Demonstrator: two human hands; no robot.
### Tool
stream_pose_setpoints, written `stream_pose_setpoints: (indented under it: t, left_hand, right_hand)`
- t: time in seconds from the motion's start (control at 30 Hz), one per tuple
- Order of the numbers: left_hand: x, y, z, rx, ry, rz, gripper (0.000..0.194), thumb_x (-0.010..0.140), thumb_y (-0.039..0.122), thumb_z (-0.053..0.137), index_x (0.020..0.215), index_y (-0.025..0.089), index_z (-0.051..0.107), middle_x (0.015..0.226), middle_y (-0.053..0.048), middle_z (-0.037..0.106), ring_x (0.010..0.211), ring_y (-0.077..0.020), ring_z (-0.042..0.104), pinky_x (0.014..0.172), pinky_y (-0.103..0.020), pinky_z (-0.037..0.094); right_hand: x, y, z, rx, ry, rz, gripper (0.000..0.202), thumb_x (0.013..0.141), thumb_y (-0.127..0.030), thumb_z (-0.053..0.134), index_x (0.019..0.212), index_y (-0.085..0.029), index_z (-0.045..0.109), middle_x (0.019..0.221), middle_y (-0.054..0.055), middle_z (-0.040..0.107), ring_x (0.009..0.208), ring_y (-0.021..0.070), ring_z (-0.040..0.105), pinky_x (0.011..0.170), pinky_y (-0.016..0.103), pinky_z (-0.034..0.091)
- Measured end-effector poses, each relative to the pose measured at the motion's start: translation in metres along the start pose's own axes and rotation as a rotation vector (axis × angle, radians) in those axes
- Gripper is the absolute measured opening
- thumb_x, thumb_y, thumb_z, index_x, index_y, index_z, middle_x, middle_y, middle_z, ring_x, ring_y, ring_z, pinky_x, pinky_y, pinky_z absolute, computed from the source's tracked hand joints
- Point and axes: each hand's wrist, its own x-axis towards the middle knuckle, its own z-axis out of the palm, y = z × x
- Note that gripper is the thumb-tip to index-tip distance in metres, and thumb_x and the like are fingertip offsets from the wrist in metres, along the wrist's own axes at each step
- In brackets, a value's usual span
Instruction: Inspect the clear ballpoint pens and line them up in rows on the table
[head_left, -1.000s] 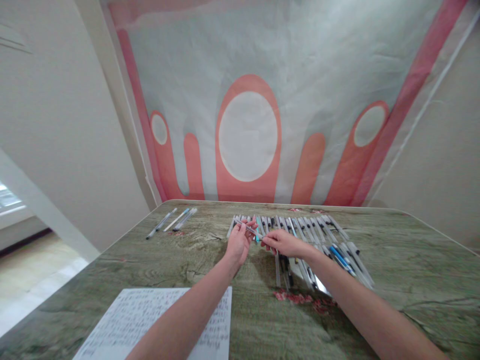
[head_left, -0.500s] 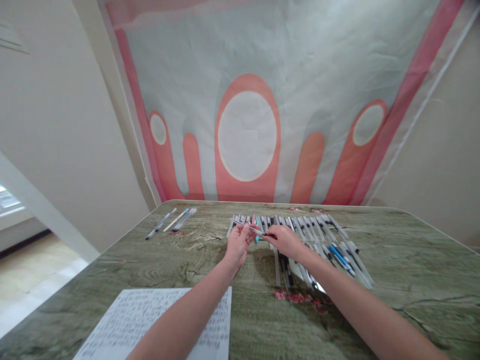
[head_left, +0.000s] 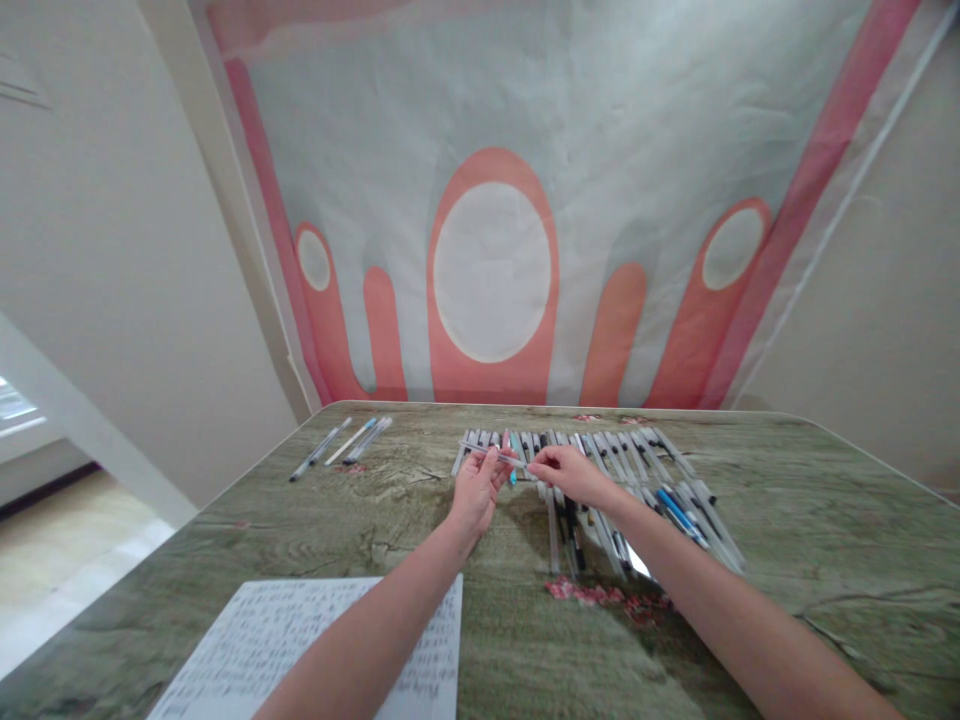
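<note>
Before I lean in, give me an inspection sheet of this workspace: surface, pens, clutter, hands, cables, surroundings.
Surface: table, wood-patterned, pink blossom print.
Pens: one held pen, raised above the table; a far row and a nearer bunch on the right; a small group at far left.
Clutter: page of writing, partly hidden by the left forearm; text unreadable.
Left hand: holds the pen.
Right hand: pinches its right end.
Cables: nothing seen.
Surroundings: pink-and-gray printed sheet behind the table; window at left.
</note>
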Motion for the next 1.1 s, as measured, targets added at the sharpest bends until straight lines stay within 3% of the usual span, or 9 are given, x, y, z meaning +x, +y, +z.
stream_pose_setpoints:
  t: [0.17, 0.4, 0.57, 0.77, 0.93, 1.1]
  left_hand:
    - [-0.0007, 0.0004, 0.0005, -0.011, 0.005, -0.004, 0.022, 0.069, 0.029, 0.061, 0.079, 0.016, 0.047, 0.088, -0.005, 0.063, 0.081, -0.0127, 0.06, 0.081, -0.03, 0.043]
    - [0.0, -0.001, -0.0012, -0.014, -0.005, 0.001, 0.02, 0.07, 0.027, 0.06, 0.078, 0.016, 0.046, 0.088, -0.005, 0.063, 0.081, -0.0123, 0.06, 0.081, -0.029, 0.043]
    - [0.0003, -0.0018, -0.0015, -0.02, 0.008, -0.007, 0.021, 0.069, 0.027, 0.06, 0.079, 0.016, 0.045, 0.089, -0.005, 0.063, 0.083, -0.0126, 0.059, 0.082, -0.029, 0.042]
    - [0.0004, -0.0011, -0.0011, -0.029, 0.012, -0.015, 0.021, 0.069, 0.028, 0.06, 0.078, 0.015, 0.047, 0.088, -0.005, 0.063, 0.085, -0.0129, 0.059, 0.084, -0.029, 0.041]
    - [0.0014, -0.002, -0.0021, -0.035, 0.005, -0.017, 0.021, 0.07, 0.027, 0.06, 0.081, 0.016, 0.047, 0.09, -0.005, 0.062, 0.085, -0.0119, 0.059, 0.085, -0.029, 0.041]
    - [0.0009, -0.0022, -0.0018, -0.047, -0.006, -0.014, 0.019, 0.071, 0.026, 0.059, 0.081, 0.015, 0.047, 0.089, -0.005, 0.063, 0.084, -0.0111, 0.059, 0.085, -0.028, 0.041]
  right_hand:
    - [-0.0004, -0.0024, 0.0025, 0.102, -0.101, 0.098, 0.045, 0.079, -0.047, 0.035, 0.074, -0.011, 0.06, 0.058, 0.002, 0.058, 0.044, 0.0079, 0.048, 0.04, 0.018, 0.033]
    - [0.0022, 0.0033, 0.0019, 0.036, -0.017, 0.008, 0.035, 0.069, -0.045, 0.052, 0.072, -0.012, 0.06, 0.055, 0.0, 0.056, 0.048, 0.0087, 0.048, 0.046, 0.018, 0.036]
    - [0.0026, 0.0061, 0.0041, 0.077, -0.11, 0.081, 0.046, 0.077, -0.05, 0.036, 0.069, -0.011, 0.06, 0.055, 0.002, 0.057, 0.044, 0.0089, 0.049, 0.044, 0.019, 0.037]
    - [0.001, 0.0009, 0.0031, 0.031, 0.007, 0.025, 0.037, 0.07, -0.048, 0.05, 0.071, -0.012, 0.06, 0.056, 0.002, 0.058, 0.049, 0.0096, 0.049, 0.046, 0.019, 0.037]
    - [0.0024, 0.0031, 0.0043, 0.107, -0.087, 0.094, 0.049, 0.079, -0.05, 0.033, 0.07, -0.01, 0.061, 0.057, 0.003, 0.058, 0.044, 0.0082, 0.048, 0.044, 0.019, 0.037]
    - [0.0003, 0.0022, 0.0022, 0.08, -0.008, 0.037, 0.034, 0.07, -0.045, 0.052, 0.073, -0.011, 0.059, 0.056, 0.0, 0.056, 0.048, 0.0085, 0.048, 0.046, 0.018, 0.037]
